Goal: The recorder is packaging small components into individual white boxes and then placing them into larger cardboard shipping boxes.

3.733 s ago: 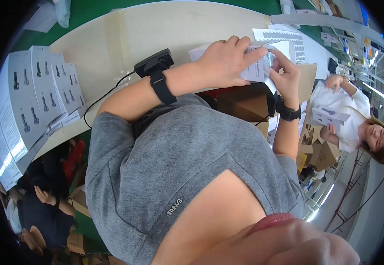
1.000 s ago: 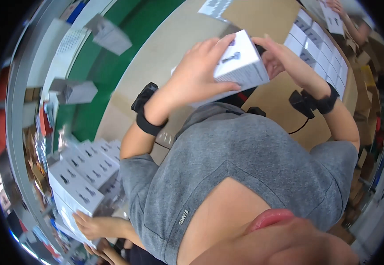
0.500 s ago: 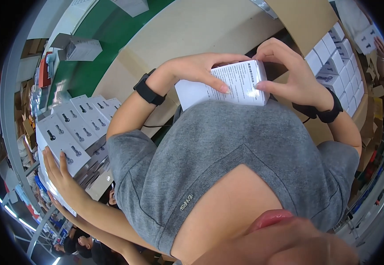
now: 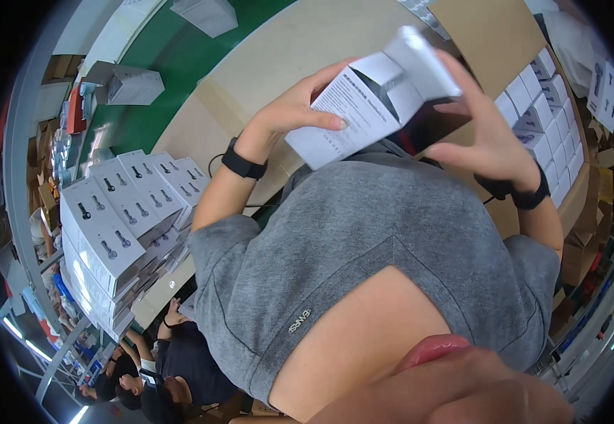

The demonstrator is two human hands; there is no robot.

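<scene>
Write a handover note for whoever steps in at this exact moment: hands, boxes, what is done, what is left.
Left hand grips the near side of a white printed cardboard box, held up over the beige worktable.
Right hand holds its far end, where the flap stands open.
Done: similar white boxes stacked at left; more packed in the brown carton at right.
Left: flap not yet closed; box not yet set down.

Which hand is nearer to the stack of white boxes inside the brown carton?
The right hand. It holds the white box just beside the packed boxes in the brown carton. The left hand grips the box's other side, farther from them.
</scene>
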